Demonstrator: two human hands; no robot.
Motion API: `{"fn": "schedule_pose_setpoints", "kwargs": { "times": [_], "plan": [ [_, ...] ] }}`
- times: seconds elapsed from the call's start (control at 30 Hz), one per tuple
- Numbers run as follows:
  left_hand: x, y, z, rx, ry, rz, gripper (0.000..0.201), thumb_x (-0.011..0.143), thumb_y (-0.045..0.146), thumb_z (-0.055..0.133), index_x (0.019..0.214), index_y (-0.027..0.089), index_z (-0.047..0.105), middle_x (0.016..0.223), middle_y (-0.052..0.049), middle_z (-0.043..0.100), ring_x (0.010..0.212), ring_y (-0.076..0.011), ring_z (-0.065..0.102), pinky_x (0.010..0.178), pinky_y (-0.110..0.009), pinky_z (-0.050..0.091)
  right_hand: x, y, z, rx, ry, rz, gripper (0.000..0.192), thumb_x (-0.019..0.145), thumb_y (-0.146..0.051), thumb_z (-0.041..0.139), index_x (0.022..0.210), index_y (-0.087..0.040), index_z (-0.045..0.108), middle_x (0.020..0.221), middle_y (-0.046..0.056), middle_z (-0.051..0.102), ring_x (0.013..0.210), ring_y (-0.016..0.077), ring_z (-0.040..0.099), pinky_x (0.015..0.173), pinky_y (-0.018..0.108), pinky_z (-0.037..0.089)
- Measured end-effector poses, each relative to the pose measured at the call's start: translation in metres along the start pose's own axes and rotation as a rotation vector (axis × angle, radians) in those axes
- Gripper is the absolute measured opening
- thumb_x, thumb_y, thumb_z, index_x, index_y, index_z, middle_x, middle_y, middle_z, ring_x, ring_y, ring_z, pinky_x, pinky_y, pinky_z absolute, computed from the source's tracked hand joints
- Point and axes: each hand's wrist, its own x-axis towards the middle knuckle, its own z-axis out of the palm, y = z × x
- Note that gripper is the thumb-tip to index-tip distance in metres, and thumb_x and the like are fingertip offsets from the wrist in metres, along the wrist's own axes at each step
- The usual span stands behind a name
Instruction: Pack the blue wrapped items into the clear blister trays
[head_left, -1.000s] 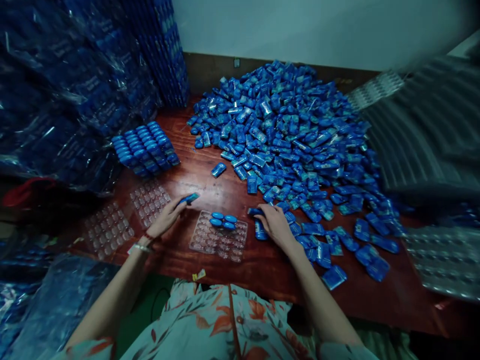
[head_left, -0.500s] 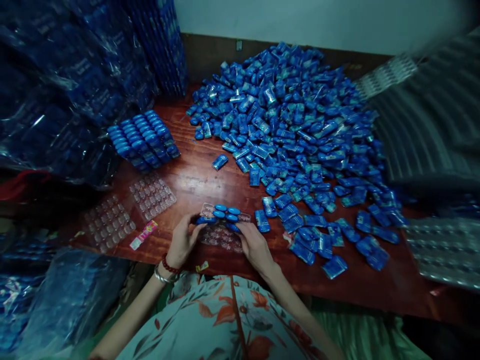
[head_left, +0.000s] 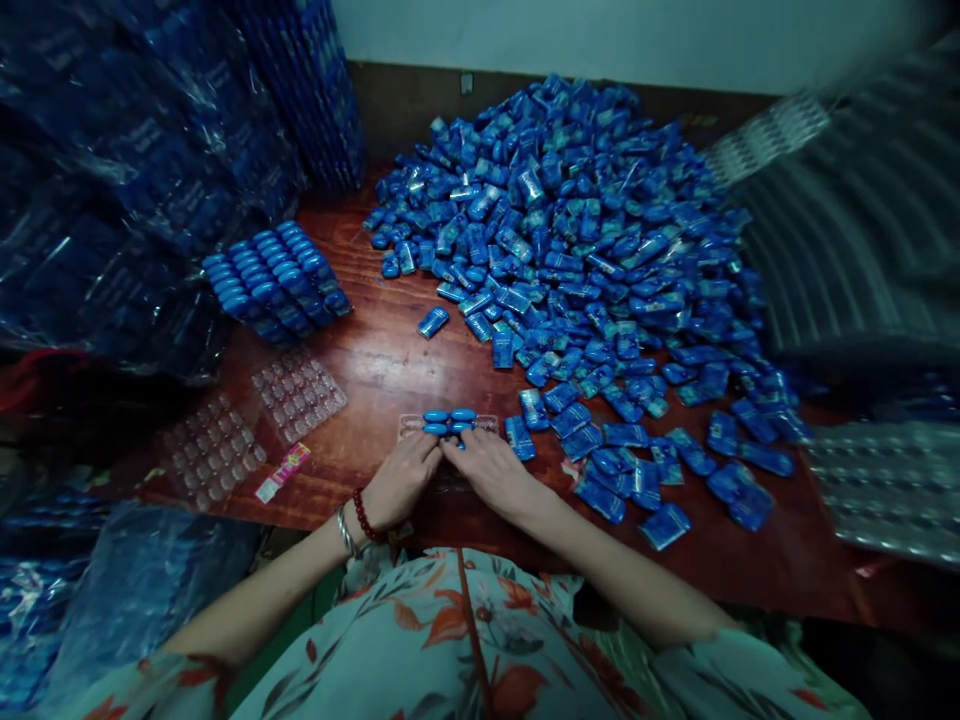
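Currently, the clear plastic blister tray (head_left: 484, 424) lies flat on the reddish-brown wooden desk (head_left: 390, 365), at its near edge. Left hand (head_left: 401, 480) and right hand (head_left: 491, 472) rest on the tray, fingertips meeting at its row of small blue oval cases (head_left: 448, 421). Whether either grip is closed on a case cannot be told. Behind the tray: large pile of blue wrapped packets (head_left: 577, 240). Left of the tray: two empty clear trays (head_left: 300, 393).

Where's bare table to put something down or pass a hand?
Bare wood between the filled tray stack and the blue packet heap, running down to the tray under both hands. Another strip along the near edge, right of the right hand. Crowded: the heap, and empty trays at left.
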Motion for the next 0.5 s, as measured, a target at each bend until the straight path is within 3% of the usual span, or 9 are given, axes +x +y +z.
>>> {"fn": "schedule_pose_setpoints", "kwargs": {
  "times": [0.13, 0.27, 0.4, 0.5],
  "plan": [
    [0.004, -0.005, 0.003, 0.03, 0.034, -0.007, 0.023, 0.091, 0.016, 0.039, 0.107, 0.014, 0.055, 0.101, -0.01, 0.058, 0.093, -0.0203, 0.052, 0.082, -0.039, 0.05, 0.003, -0.006, 0.009, -0.026, 0.034, 0.075, 0.03, 0.088, -0.01, 0.041, 0.113, -0.018, 0.055, 0.086, 0.009, 0.06, 0.079, 0.0197, 0.057, 0.067, 0.03, 0.045],
    [-0.001, -0.012, 0.007, 0.075, 0.196, -0.052, 0.029, 0.09, 0.018, 0.042, 0.117, 0.018, 0.053, 0.105, -0.011, 0.055, 0.09, -0.0199, 0.05, 0.075, -0.036, 0.049, -0.016, -0.002, 0.026, 0.112, 0.29, 0.15, 0.039, 0.091, -0.016, 0.042, 0.129, -0.018, 0.046, 0.096, 0.009, 0.063, 0.083, 0.0171, 0.06, 0.074, 0.028, 0.047],
    [-0.001, 0.002, 0.012, 0.096, 0.357, -0.134, 0.04, 0.087, 0.023, 0.052, 0.127, 0.02, 0.048, 0.103, -0.011, 0.053, 0.089, -0.0197, 0.051, 0.074, -0.032, 0.047, -0.044, 0.022, 0.037, 0.342, 0.586, 0.475, 0.032, 0.093, -0.026, 0.039, 0.122, -0.019, 0.052, 0.105, 0.008, 0.063, 0.094, 0.0164, 0.059, 0.083, 0.028, 0.046],
    [0.016, 0.032, 0.028, 0.1, 0.293, -0.017, 0.04, 0.087, 0.023, 0.051, 0.127, 0.019, 0.047, 0.101, -0.011, 0.057, 0.087, -0.0188, 0.053, 0.074, -0.03, 0.046, -0.051, 0.049, 0.039, 0.327, 0.576, 0.692, 0.032, 0.093, -0.034, 0.038, 0.111, -0.018, 0.059, 0.098, 0.009, 0.064, 0.092, 0.0194, 0.057, 0.081, 0.031, 0.044]
  ]
}}
